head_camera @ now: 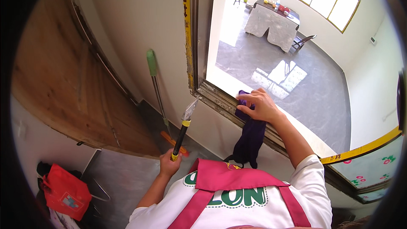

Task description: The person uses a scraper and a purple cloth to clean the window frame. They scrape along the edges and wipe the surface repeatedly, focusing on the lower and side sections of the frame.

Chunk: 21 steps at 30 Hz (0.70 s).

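Note:
My left hand (170,165) grips the black and yellow handle of a scraper (182,135), whose dirty flat blade points up to the corner of the window frame's lower track. My right hand (259,105) is at the dirty metal window track (222,103), with its fingers on a dark purple cloth (251,140). The cloth lies partly over the track and hangs down the wall below it. Whether the fingers are closed on the cloth is hard to see, as they are slightly blurred.
A green-handled long tool (152,63) leans against the wall at the left, its orange head (173,143) on the floor. A red bag (68,192) lies at lower left. Beyond the opening stand a cloth-covered table (273,24) and a folding chair (302,43). A brown wooden panel (79,86) is on the left.

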### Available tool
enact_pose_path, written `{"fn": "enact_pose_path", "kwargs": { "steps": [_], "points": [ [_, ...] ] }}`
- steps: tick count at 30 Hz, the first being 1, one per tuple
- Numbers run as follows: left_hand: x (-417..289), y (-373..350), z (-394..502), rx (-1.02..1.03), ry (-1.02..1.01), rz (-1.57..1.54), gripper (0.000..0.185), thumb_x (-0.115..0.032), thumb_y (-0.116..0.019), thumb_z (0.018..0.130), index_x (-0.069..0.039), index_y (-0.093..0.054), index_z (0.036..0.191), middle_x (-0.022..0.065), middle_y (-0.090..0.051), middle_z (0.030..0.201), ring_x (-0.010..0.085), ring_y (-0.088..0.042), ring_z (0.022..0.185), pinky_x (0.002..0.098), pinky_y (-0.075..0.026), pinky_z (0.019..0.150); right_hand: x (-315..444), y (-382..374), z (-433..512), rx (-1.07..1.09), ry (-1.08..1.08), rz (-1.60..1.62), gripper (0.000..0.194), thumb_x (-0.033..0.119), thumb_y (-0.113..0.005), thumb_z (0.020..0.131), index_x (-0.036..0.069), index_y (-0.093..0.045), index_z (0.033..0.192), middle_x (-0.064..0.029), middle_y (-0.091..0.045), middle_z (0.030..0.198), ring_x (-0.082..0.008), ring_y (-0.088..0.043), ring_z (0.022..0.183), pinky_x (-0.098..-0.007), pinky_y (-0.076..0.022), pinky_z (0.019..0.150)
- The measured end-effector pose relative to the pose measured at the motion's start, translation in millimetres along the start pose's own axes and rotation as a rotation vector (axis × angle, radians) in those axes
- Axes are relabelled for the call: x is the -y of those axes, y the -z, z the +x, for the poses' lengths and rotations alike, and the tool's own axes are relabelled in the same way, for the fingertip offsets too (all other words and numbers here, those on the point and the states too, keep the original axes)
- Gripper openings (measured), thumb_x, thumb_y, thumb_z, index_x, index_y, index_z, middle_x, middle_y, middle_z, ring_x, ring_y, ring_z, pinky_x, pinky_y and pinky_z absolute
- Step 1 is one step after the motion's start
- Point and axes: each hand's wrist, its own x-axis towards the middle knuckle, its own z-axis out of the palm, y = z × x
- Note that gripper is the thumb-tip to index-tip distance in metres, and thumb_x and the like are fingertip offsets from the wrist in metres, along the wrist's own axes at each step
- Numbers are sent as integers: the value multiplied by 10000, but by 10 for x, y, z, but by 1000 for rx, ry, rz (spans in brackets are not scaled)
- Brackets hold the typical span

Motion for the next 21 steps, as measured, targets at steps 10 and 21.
{"fn": "enact_pose_path", "kwargs": {
  "steps": [10, 21],
  "points": [
    [73, 22, 110, 14, -41, 5, 196, -100, -776, 809, -13, -659, 941, 139, -604, 657, 248, -641, 562, 341, -490, 544, -29, -443, 1072, 86, 295, -384, 399, 131, -666, 833, 194, -667, 1227, -50, -569, 1045, -229, -540, 1087, -391, -434, 939],
    [289, 15, 135, -12, 103, -60, 189, -116, -782, 794, -19, -649, 887, 123, -601, 635, 218, -631, 549, 347, -488, 542, -265, -495, 1286, 57, 568, -270, 311, 85, -682, 748, 143, -702, 1053, -34, -568, 977, -230, -602, 955, -397, -541, 798]
  ]
}}
